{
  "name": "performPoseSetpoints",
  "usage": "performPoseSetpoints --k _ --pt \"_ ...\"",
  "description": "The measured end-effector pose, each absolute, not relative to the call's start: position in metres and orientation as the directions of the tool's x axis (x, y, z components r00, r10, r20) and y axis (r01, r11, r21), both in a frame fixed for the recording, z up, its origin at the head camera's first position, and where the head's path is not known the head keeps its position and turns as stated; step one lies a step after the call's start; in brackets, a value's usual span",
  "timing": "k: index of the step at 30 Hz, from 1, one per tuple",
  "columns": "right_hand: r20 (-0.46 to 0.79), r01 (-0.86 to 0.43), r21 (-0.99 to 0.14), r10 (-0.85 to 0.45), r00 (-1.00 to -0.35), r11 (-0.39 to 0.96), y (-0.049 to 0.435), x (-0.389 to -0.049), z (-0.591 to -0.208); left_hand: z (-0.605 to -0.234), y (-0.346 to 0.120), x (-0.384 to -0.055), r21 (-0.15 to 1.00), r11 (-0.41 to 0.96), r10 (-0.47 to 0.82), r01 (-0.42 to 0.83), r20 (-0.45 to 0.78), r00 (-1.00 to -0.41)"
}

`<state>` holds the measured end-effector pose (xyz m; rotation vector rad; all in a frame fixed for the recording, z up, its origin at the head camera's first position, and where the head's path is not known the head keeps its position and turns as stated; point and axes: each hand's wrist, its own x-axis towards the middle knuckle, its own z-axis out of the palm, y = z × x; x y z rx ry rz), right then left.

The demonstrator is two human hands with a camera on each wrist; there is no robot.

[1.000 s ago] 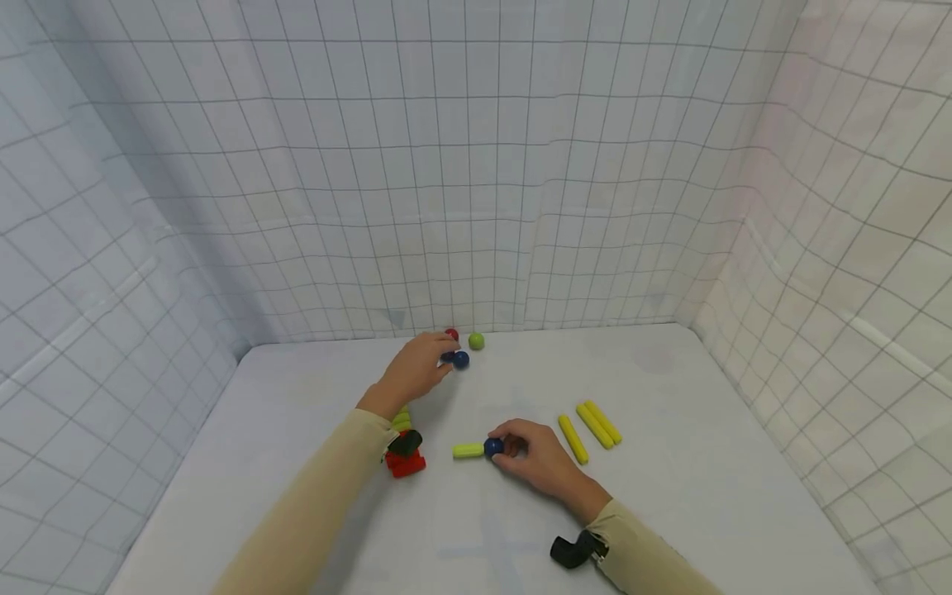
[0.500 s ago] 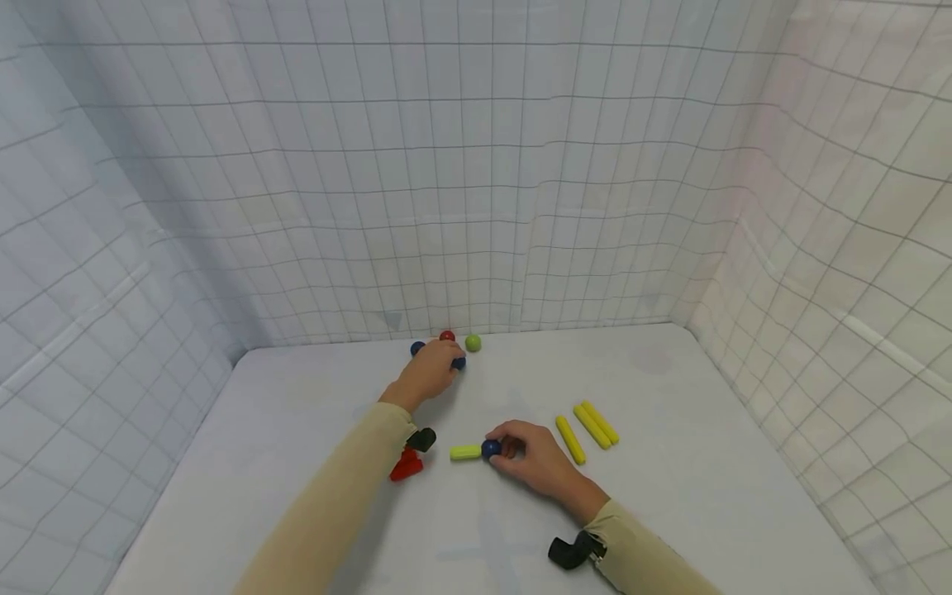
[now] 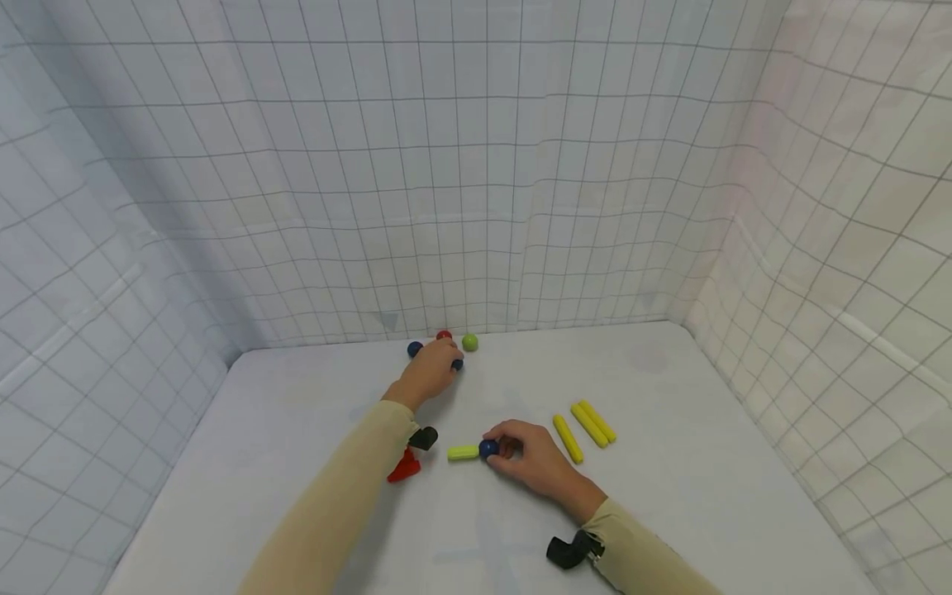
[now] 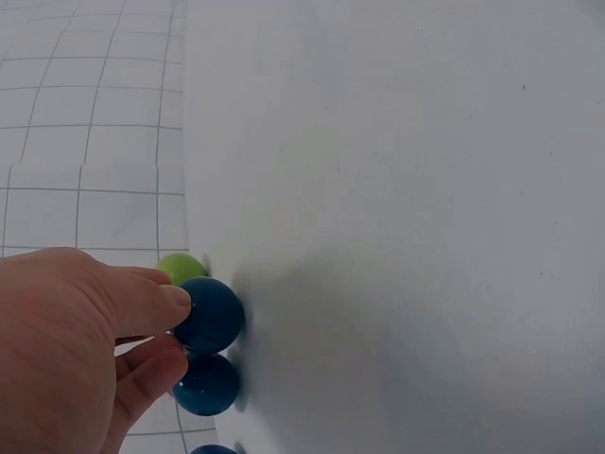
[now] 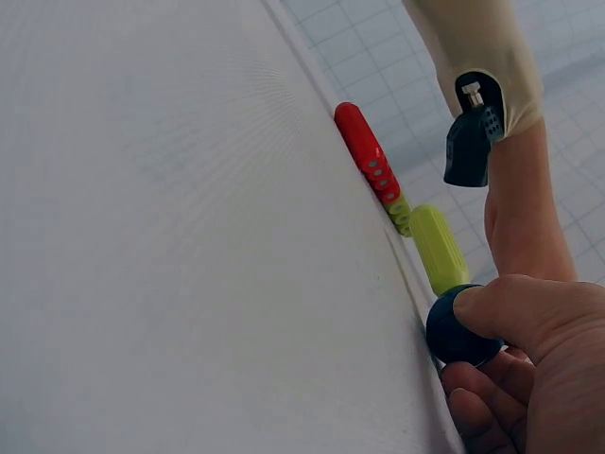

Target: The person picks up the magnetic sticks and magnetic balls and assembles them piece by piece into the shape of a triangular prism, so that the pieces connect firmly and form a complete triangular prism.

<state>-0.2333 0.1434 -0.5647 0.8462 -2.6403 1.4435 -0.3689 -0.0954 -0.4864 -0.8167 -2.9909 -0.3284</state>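
Note:
At the back of the table, my left hand (image 3: 426, 369) pinches a blue ball (image 4: 210, 315) between thumb and fingers. A second blue ball (image 4: 206, 385) sits close against it in the left wrist view. A red ball (image 3: 444, 335), a lime green ball (image 3: 470, 341) and another blue ball (image 3: 415, 349) stand around this hand. Nearer the front, my right hand (image 3: 537, 459) grips a blue ball (image 5: 458, 328) with thumb and fingers. The end of a lime yellow stick (image 3: 464, 453) meets that ball; whether they are joined, I cannot tell.
Several red pieces (image 3: 404, 467) lie by the left forearm, which partly covers them. Three yellow sticks (image 3: 568, 438) lie right of the right hand. A white gridded curtain (image 3: 416, 207) encloses the table (image 3: 654, 487) at the back and sides.
My left hand has moved slightly right and closed on a blue ball, uncovering another blue ball on its left. The right hand keeps its grip in place. The view has shifted slightly.

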Motion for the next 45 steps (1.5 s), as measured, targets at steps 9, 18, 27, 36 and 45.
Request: performPoseSetpoints --k 9,18,27,36,45 --pt "0.261 -0.464 -0.772 -0.450 -0.854 0.434 0.143 -0.234 -0.563 -0.484 -0.092 -0.371 0.214 0.866 0.455 0.453 0.042 -0.889" --pt "0.260 -0.464 -0.773 -0.451 -0.854 0.432 0.142 -0.234 -0.565 -0.487 -0.090 -0.371 0.198 0.878 0.438 0.437 0.040 -0.898" --pt "0.263 -0.468 -0.772 -0.454 -0.851 0.430 0.142 -0.235 -0.567 -0.491 -0.084 -0.369 0.259 0.886 0.398 0.383 -0.004 -0.917" --pt "0.264 -0.469 -0.768 -0.452 -0.852 0.436 0.142 -0.233 -0.565 -0.499 -0.090 -0.367 0.356 0.878 0.355 0.321 -0.031 -0.935" --pt "0.261 -0.462 -0.771 -0.444 -0.857 0.438 0.143 -0.234 -0.565 -0.501 -0.105 -0.354 0.418 0.841 0.358 0.344 0.047 -0.932"
